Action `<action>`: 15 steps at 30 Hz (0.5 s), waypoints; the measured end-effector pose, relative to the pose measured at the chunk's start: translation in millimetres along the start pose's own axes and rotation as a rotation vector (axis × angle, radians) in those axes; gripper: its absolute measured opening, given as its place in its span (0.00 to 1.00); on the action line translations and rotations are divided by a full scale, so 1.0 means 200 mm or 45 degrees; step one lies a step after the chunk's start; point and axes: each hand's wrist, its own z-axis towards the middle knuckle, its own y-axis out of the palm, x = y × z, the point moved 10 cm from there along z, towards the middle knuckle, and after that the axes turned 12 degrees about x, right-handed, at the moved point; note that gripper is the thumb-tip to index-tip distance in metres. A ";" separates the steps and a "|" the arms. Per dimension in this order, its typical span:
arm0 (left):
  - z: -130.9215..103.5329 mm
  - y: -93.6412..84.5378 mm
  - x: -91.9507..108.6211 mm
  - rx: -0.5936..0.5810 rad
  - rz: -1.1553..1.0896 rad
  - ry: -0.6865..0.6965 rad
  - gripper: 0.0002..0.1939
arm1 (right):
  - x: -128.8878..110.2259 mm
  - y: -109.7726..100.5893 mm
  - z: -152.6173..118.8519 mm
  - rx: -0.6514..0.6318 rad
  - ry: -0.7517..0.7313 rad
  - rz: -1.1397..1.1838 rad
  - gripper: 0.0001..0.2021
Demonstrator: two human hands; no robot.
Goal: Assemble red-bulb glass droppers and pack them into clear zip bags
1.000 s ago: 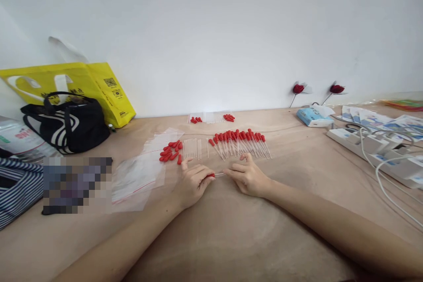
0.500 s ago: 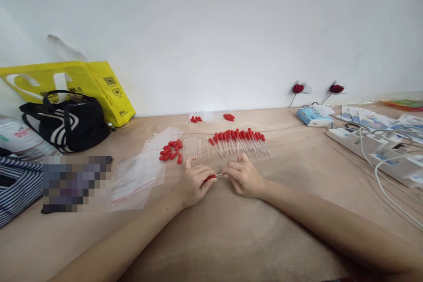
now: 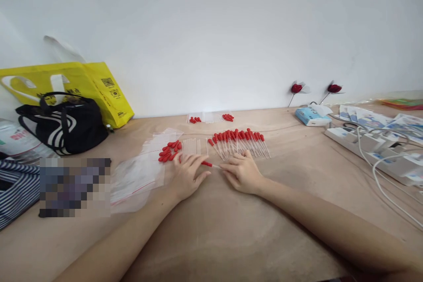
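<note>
A clear tube with a red rubber bulb (image 3: 206, 164) extends from my right hand (image 3: 240, 172), whose fingers pinch its clear end. My left hand (image 3: 190, 175) is at the bulb end, thumb and fingers apart; whether a fingertip touches the bulb is unclear. Just beyond my left hand lie loose red bulbs (image 3: 168, 151) and a row of clear tubes (image 3: 189, 146). A fanned row of red-bulbed droppers (image 3: 239, 137) rests beyond my right hand.
Clear plastic bags (image 3: 134, 180) lie at left, near a black bag (image 3: 79, 125) and yellow bag (image 3: 112, 97). Farther back is a bag with bulbs (image 3: 211, 117). A tissue pack (image 3: 312, 116) and power strips (image 3: 380, 161) sit at right.
My left hand has loosened from the red bulb and moved slightly left, its fingers spreading. More of the bulb shows. My right hand still pinches the tube.
</note>
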 end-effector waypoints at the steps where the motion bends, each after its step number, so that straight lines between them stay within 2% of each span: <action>1: 0.00 -0.01 -0.05 0.034 0.070 -0.077 0.18 | 0.03 0.01 0.01 0.014 0.094 0.000 0.11; 3: 0.00 -0.04 -0.15 0.082 0.204 -0.263 0.22 | 0.11 0.03 0.04 0.059 0.300 -0.005 0.12; 6: -0.02 -0.06 -0.25 0.048 0.339 -0.428 0.20 | 0.18 0.08 0.10 0.106 0.538 -0.060 0.11; 10: -0.03 -0.09 -0.33 -0.019 0.494 -0.446 0.15 | 0.23 0.17 0.19 0.062 0.725 -0.194 0.10; 15: -0.05 -0.10 -0.40 -0.150 0.589 -0.493 0.13 | 0.25 0.26 0.26 -0.017 0.779 -0.250 0.10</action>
